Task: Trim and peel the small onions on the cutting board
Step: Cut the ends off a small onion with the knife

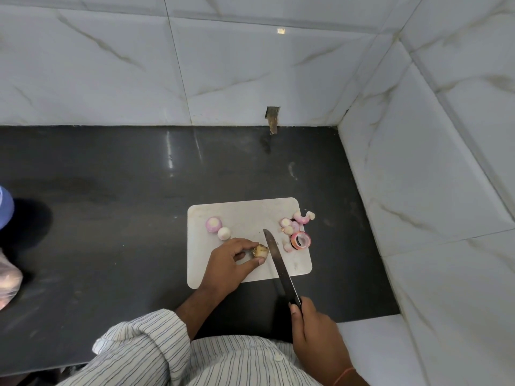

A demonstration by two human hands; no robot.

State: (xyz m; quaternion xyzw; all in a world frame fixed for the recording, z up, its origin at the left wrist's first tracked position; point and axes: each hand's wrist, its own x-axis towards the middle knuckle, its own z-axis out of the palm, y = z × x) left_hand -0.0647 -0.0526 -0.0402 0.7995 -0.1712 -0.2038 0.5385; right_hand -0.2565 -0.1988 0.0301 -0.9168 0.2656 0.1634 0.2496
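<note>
**Knife waits just right of the little onion**

The left hand (229,259) pinches a small brown onion (260,251) between thumb and fingers, pressing it down on the white cutting board (242,210). The onion sits near the middle of the board, toward the near edge. Its rough root end looks to point left, into the fingers, and its other end sticks out to the right.

The right hand (312,327) is wrapped tight around the black handle of a knife (274,254). The long blade runs from the near right up to the far left. Its edge lies just right of the onion, almost touching.

So I think the next cut takes off that right end. The blade only needs a tiny move left.

Two peeled onions (218,228) rest at the far left. A pile of pink peels (296,232) lies on the right edge.
</note>
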